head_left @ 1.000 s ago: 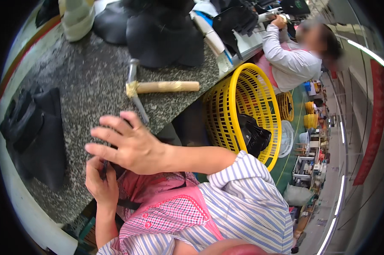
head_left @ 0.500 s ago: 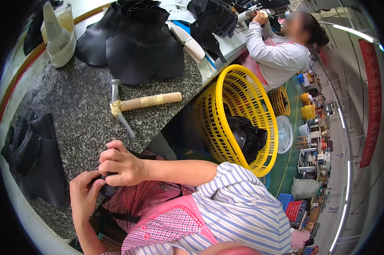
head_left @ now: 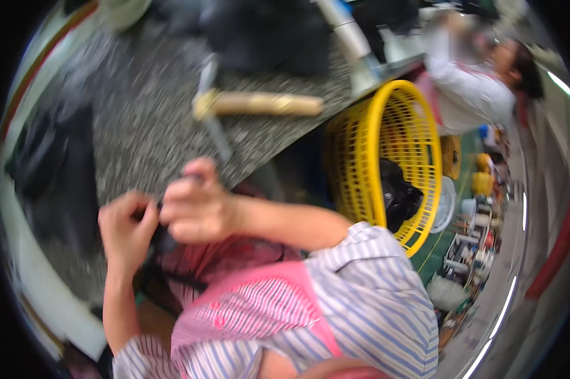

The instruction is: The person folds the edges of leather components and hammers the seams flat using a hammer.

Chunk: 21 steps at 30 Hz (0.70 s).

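My left hand (head_left: 128,224) and my right hand (head_left: 199,210) are close together, low over the near edge of the speckled stone worktop (head_left: 152,107). Both have their fingers bent and closed around a dark piece (head_left: 163,241), black and leather-like, which shows only in part below the fingers. Motion blur hides its shape. Beyond my right hand, a hammer (head_left: 266,103) with a tape-wrapped wooden handle rests on the stone. Left of my hands lie folded black leather-like pieces (head_left: 60,177).
A stack of black cut pieces (head_left: 266,38) covers the far worktop. To the right stands a yellow plastic basket (head_left: 378,170) holding a black bundle (head_left: 402,197). Another person (head_left: 471,91) works at the far right. A pale stand (head_left: 124,14) is at the far left.
The view has shifted, so the worktop, hammer and basket appear higher and mostly farther right. My hands stay closed on the dark piece, with a slightly wider gap between them.
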Each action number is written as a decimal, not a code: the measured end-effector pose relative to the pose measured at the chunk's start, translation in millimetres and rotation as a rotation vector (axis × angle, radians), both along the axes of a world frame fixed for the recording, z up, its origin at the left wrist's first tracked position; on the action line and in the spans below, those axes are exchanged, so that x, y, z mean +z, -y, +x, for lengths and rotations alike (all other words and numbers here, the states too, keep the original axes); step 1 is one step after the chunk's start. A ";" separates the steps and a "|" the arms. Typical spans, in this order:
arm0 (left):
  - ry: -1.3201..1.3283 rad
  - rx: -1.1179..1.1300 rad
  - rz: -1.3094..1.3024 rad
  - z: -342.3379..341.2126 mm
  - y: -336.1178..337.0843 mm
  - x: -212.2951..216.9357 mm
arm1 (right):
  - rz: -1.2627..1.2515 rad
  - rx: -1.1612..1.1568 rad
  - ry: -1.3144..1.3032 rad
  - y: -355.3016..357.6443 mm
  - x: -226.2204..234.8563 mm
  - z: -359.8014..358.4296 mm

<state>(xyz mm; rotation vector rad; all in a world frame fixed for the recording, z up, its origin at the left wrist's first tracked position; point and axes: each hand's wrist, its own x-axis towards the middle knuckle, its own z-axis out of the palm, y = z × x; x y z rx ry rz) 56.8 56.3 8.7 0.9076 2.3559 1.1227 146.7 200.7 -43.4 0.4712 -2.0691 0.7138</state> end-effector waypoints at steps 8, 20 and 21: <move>-0.088 0.062 0.045 -2.4 12.9 -2.3 | 0.132 -0.046 0.147 -11.9 15.9 -1.5; -0.335 -0.118 0.270 12.8 38.8 -12.4 | 0.062 -0.074 0.307 4.0 18.1 -1.4; -0.368 -0.097 0.241 10.0 40.0 -18.4 | 0.068 -0.068 0.310 3.4 17.6 -1.7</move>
